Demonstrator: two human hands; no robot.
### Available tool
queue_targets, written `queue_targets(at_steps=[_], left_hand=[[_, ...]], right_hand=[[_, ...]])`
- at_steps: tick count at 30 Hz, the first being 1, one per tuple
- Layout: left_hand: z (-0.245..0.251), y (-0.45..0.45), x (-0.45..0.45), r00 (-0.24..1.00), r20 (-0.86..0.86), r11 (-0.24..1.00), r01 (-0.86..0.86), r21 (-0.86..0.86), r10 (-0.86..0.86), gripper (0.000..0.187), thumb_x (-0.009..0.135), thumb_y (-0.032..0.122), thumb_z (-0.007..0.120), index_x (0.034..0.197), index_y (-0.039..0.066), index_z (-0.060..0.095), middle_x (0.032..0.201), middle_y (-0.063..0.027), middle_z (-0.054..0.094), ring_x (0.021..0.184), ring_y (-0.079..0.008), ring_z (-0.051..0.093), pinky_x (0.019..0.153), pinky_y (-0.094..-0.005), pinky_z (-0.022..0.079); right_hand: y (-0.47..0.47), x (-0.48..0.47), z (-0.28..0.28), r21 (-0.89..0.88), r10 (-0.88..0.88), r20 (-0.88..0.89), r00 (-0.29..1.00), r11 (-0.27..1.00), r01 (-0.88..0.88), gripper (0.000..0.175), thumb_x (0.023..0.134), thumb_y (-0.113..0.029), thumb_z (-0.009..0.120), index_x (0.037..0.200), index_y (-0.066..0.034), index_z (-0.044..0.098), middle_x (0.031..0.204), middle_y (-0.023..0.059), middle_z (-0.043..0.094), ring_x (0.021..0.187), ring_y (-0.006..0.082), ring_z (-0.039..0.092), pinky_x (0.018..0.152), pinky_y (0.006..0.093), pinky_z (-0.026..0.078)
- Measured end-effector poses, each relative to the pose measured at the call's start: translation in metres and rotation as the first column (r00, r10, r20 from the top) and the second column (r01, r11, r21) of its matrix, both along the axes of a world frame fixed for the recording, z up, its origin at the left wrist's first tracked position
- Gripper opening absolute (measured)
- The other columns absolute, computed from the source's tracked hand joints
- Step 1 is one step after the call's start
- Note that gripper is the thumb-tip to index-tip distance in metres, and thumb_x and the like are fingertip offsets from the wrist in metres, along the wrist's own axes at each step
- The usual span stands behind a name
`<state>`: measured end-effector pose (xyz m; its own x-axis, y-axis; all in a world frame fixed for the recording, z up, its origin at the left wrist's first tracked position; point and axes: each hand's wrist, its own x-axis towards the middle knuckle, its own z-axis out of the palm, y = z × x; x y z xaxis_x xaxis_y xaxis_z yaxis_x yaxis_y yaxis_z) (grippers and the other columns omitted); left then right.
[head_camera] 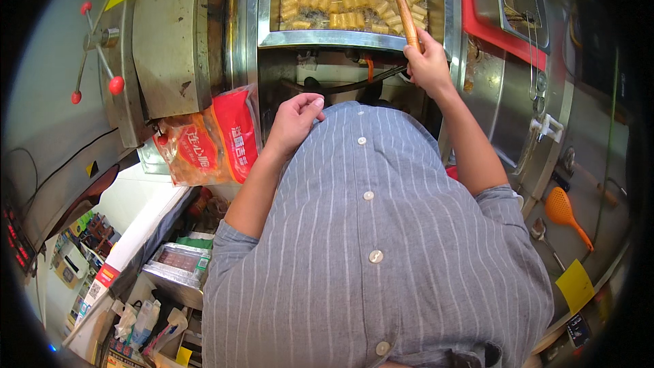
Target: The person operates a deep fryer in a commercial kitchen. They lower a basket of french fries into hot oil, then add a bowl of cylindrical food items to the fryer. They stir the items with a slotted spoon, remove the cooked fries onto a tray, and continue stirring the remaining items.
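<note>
My right hand (430, 64) grips the wooden handle of a wire-mesh skimmer (403, 10). The round mesh end of the skimmer is over a steel fryer vat (327, 38), partly cut off by the top edge of the view. Many golden, ridged food pieces (347, 20) lie in rows in the bubbling oil, some with stick ends showing. My left hand (298, 117) is in front of my shirt, its fingers loosely curled near the hem, holding nothing that I can see. To its left, a red and clear plastic food package (209, 143) leans by the steel counter.
A red tray (503, 36) with a steel pan and a wire basket lies right of the fryer. A white tap fitting (546, 127) and an orange slotted skimmer (558, 207) are farther right. At left stands a steel machine with a red-knobbed lever wheel (102, 38). Foil-edged boxes (176, 266) sit lower left.
</note>
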<state>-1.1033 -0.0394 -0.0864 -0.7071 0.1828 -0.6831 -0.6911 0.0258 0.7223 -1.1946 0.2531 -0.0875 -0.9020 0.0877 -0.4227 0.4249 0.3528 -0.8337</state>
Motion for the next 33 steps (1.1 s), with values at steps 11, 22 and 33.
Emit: queue_targets(at_steps=[11,22,33], left_hand=[[0.005,-0.002,0.0,1.0,0.002,1.0,0.007,-0.003,-0.007,0.028,0.097,0.023,0.061,0.113,0.0,0.065,0.081,-0.0005,0.065,0.068,-0.0035,0.051,0.062,-0.02,0.041],[0.002,-0.006,0.01,1.0,-0.028,1.0,-0.008,0.006,0.008,0.031,0.098,0.024,0.06,0.118,0.0,0.062,0.08,-0.0005,0.064,0.058,-0.002,0.042,0.053,-0.0183,0.034],[0.0,-0.005,0.011,0.999,-0.027,0.999,-0.033,-0.001,0.033,0.031,0.099,0.024,0.059,0.119,0.0,0.062,0.081,-0.0005,0.063,0.06,-0.0024,0.043,0.054,-0.0178,0.035]], right_hand=[[-0.012,-0.055,-0.009,-0.017,0.141,0.011,0.99,0.99,-0.141,0.052,0.086,-0.014,0.055,0.136,0.0008,0.051,0.068,0.0085,0.059,0.051,0.0155,0.057,0.045,0.0309,0.048],[0.003,-0.121,-0.026,0.553,0.552,-0.151,0.82,0.735,-0.393,0.037,0.084,-0.019,0.058,0.116,-0.0006,0.057,0.096,0.0281,0.066,0.094,0.0444,0.063,0.083,0.0491,0.05],[0.04,-0.133,0.007,0.51,0.658,-0.016,0.753,0.653,-0.56,0.046,0.082,-0.016,0.059,0.125,0.0004,0.058,0.1,0.0258,0.066,0.094,0.0393,0.065,0.084,0.0444,0.05]])
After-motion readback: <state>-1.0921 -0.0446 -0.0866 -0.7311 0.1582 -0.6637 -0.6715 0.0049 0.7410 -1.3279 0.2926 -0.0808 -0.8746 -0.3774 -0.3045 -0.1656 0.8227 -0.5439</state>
